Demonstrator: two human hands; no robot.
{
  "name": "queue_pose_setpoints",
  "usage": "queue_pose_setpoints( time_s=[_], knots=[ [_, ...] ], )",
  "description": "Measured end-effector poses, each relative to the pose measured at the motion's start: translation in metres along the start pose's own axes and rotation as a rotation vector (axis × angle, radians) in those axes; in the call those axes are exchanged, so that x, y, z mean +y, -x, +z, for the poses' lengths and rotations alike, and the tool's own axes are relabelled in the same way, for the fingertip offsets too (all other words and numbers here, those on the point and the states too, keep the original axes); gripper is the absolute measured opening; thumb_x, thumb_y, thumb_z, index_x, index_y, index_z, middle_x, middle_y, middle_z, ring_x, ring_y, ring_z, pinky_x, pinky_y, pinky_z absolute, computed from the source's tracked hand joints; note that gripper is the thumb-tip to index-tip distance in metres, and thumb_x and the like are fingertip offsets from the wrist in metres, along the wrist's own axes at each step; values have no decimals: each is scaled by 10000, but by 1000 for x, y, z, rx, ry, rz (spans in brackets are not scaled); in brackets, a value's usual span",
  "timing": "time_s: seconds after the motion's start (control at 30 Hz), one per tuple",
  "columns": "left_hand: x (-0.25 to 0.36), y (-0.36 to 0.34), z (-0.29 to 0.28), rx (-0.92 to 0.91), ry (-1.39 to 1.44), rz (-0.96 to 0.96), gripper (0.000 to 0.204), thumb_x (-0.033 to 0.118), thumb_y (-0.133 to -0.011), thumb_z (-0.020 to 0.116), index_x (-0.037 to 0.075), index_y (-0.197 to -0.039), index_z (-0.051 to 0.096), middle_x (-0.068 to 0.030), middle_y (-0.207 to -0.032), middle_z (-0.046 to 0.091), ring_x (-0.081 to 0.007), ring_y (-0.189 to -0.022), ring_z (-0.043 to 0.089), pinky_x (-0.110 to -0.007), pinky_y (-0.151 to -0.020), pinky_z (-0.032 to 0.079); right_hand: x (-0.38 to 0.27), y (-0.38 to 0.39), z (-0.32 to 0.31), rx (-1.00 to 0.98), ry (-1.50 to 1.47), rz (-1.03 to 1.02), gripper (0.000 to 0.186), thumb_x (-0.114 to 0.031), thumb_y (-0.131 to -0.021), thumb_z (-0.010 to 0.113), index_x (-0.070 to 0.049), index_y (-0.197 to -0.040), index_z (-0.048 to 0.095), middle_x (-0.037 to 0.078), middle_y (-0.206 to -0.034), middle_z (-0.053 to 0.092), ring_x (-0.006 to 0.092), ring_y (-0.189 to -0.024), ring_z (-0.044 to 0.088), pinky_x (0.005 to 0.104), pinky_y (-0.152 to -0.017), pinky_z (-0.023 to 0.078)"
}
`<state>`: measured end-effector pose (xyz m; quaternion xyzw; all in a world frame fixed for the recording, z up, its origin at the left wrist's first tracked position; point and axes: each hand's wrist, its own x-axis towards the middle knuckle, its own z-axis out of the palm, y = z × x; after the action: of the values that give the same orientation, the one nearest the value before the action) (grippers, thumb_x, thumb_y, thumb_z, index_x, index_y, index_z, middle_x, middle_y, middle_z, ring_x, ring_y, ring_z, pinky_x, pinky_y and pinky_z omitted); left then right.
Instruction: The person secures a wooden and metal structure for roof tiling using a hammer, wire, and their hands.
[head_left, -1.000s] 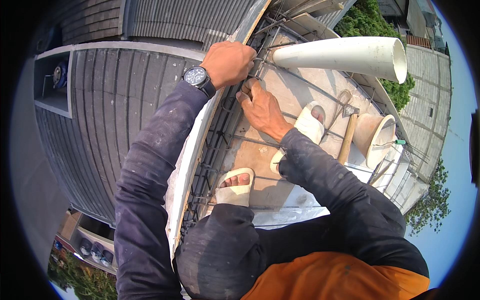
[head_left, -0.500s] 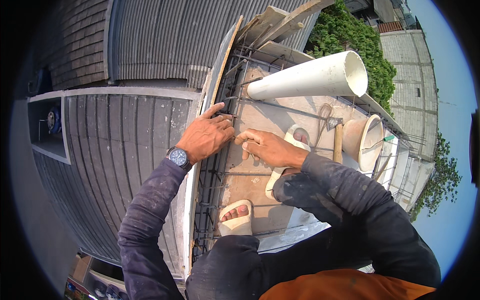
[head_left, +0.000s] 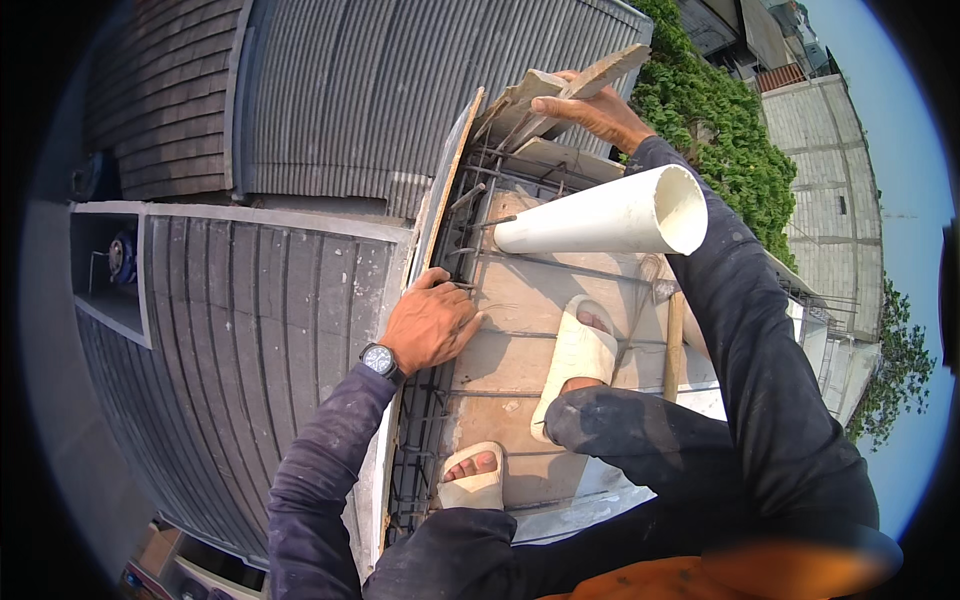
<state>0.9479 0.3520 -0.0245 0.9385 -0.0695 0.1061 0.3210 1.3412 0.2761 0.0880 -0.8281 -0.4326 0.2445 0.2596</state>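
Note:
My left hand, wearing a watch, rests with bent fingers and the thumb apart at the upright formwork board, over the steel reinforcing bars. Its fingertips touch near the board's inner edge; part of their contact is hidden. Farther off, my right hand is closed round a rough wooden plank at the far corner, thumb on the near side. Between that hand and my feet, a wide white plastic pipe leans out of the wooden base.
My sandalled feet stand on the base, among crossing bars. A wooden tool handle lies right of them; its far end is partly hidden. On the left, a metal roof lies beyond the board. Green foliage grows beyond the right edge.
My right hand has moved from beside the left hand to the far corner and taken hold of the plank. The left hand stays by the board, its index finger more bent. The view has shifted.

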Motion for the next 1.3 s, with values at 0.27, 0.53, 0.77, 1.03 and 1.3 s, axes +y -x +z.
queue_pose_setpoints(
  time_s=[0.27,0.53,0.77,1.03,1.3],
  knots=[
    [13,10,-2,77,24,-46,268,225,-1018,661,60,-811,696,-103,-807,684,-278,-848,653,-456,-1043,476,-11,15,22,143,64,142,983,-933,-947,368,-116,-1392,685,233,-1364,678,382,-1383,601,545,-1146,473],
    [13,11,-1,85,58,-66,258,189,-1010,673,48,-795,662,-103,-798,645,-285,-818,625,-456,-1021,486,-3,10,29,191,17,134,903,-928,-933,429,-113,-1212,700,213,-1204,725,363,-1259,668,554,-1093,496],
    [12,-6,-26,23,143,-153,313,221,-1043,653,52,-780,664,-86,-769,640,-271,-788,619,-487,-1072,438,11,41,33,472,-41,81,1014,-804,-933,625,-82,-1618,432,261,-1449,624,409,-1401,583,604,-1189,439],
    [-2,-40,-44,-11,143,-230,348,295,-1075,607,16,-944,768,-57,-961,675,-250,-1095,556,-483,-1082,305,-38,246,249,418,-617,619,228,-230,-999,791,-25,-1064,718,23,-814,665,87,-702,615,262,-632,520],
    [-16,-62,-44,-43,150,-232,367,309,-1086,600,26,-937,780,-42,-988,664,-234,-1041,525,-467,-1077,300,-72,176,257,378,-256,117,219,-140,-935,774,-40,-1123,724,136,-1038,740,381,-902,732,469,-769,587]
  ],
)
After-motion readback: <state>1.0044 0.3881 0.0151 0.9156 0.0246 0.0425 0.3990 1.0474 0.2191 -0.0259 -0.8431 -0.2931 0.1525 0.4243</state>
